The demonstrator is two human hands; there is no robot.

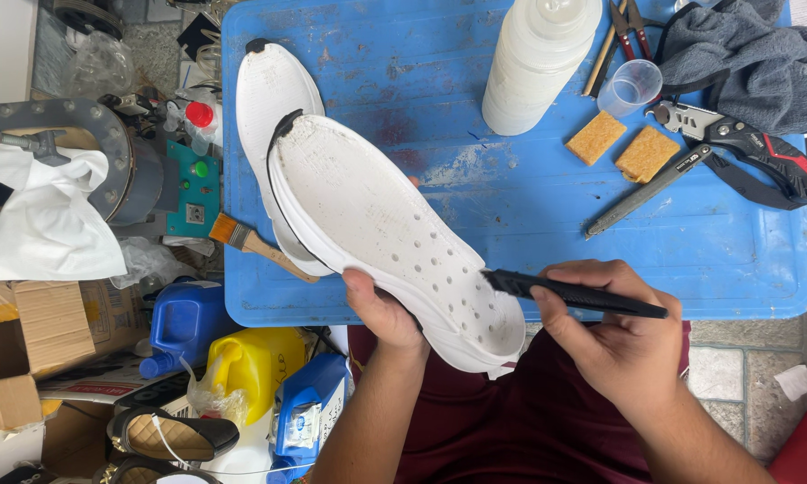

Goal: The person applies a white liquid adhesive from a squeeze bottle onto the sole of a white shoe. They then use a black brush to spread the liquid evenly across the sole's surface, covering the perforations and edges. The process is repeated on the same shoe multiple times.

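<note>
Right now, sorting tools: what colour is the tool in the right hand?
Black tool, head view.

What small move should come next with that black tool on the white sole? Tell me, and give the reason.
Probably draw the black tool a little further across the perforated face of the white sole. Its tip already sits at the sole's near edge in the right hand, and the left hand holds the sole tilted up and steady, with most of that face ahead of the tip.

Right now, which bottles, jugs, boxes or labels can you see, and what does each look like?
Tall translucent white bottle, standing on the blue table's far side.
Blue jug, on the floor left.
Yellow jug, beside it.
Blue container with pale label, nearer.
Brown cardboard boxes, far left.
</note>
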